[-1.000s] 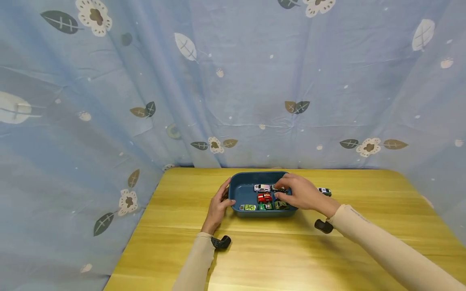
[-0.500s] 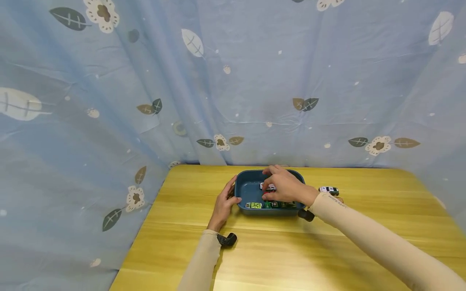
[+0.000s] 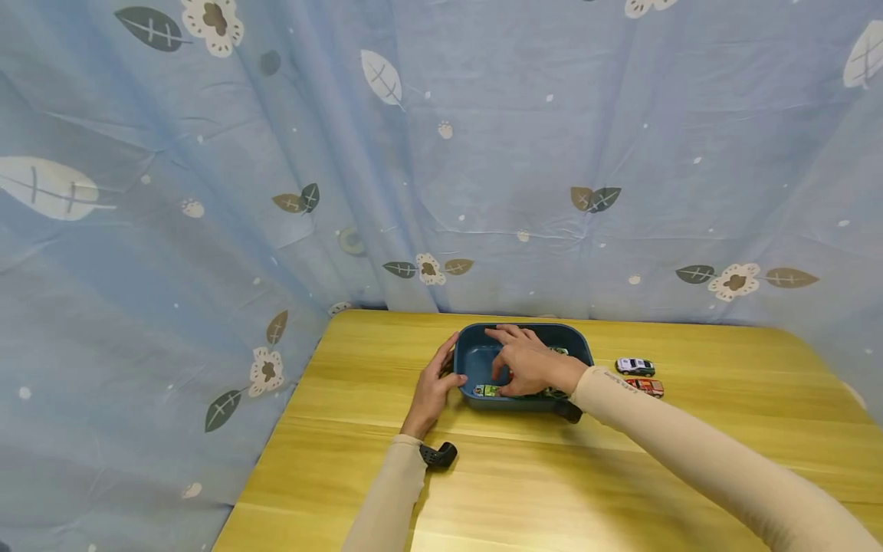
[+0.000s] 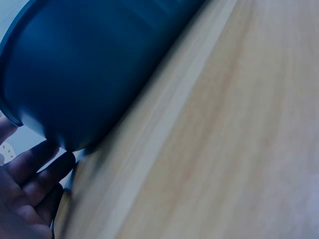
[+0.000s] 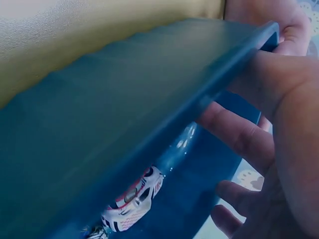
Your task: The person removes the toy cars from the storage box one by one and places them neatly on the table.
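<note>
In the head view a dark blue bin (image 3: 524,405) stands near the table's far edge. My left hand (image 3: 433,391) holds its left end, thumb at the front corner; the left wrist view shows fingers (image 4: 42,172) against the outer wall. My right hand (image 3: 527,364) reaches inside, fingers bent and apart. Its thumb and index finger come down beside a green-and-white toy car (image 3: 487,391) at the front left. A white toy car (image 5: 134,204) with red marks lies in the bin in the right wrist view. The front wall hides the right thumb tip there; my right hand covers other cars.
To the right of the bin, a white-and-black toy car (image 3: 635,366) and an orange-red toy car (image 3: 646,386) stand on the wooden table (image 3: 510,491). A blue patterned curtain (image 3: 510,153) hangs behind the table and along its left side.
My right hand has moved leftward and nearer inside the bin, from the cars at its right to the green-and-white car. The orange-red car has come into sight. The left hand keeps its hold.
</note>
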`<state>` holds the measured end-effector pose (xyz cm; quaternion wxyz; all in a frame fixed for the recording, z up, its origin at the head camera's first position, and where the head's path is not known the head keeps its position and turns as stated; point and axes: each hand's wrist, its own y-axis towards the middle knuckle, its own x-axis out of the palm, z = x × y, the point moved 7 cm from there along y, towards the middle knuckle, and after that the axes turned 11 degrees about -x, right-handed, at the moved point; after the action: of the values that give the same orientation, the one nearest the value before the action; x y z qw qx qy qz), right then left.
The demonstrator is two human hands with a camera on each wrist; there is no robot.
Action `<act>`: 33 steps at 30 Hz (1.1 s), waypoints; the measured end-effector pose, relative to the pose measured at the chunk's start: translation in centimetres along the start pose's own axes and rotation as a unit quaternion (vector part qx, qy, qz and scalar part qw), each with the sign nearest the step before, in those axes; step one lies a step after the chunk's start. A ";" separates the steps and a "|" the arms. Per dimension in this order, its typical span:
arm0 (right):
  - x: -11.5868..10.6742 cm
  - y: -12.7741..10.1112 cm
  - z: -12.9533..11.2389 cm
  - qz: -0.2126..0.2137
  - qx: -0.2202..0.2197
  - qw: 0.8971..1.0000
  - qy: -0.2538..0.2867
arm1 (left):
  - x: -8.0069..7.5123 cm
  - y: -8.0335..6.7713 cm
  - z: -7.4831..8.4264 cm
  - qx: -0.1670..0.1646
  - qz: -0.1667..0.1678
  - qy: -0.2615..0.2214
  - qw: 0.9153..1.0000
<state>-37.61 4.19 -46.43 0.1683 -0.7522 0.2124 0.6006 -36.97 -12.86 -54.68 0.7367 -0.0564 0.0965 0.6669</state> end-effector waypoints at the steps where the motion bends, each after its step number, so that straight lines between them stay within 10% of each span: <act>1: 0.1 0.1 0.0 -0.002 0.001 1.000 -0.002 | 0.0 0.0 0.1 -0.001 -0.003 0.000 1.000; 20: 1.6 1.5 0.3 -0.036 0.016 0.999 -0.014 | -0.1 -0.1 0.3 0.012 0.010 0.005 1.000; 27: 1.1 1.4 0.3 -0.042 0.010 0.999 -0.015 | -0.4 -1.8 4.2 0.002 -0.019 0.016 1.000; 33: 0.2 0.9 0.2 -0.033 0.009 0.999 0.002 | -0.5 -2.2 4.4 0.003 -0.021 0.016 1.000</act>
<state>-38.18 3.50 -46.63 0.1944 -0.7582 0.1933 0.5917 -34.58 -12.60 -50.43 0.7491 -0.0666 0.1089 0.6500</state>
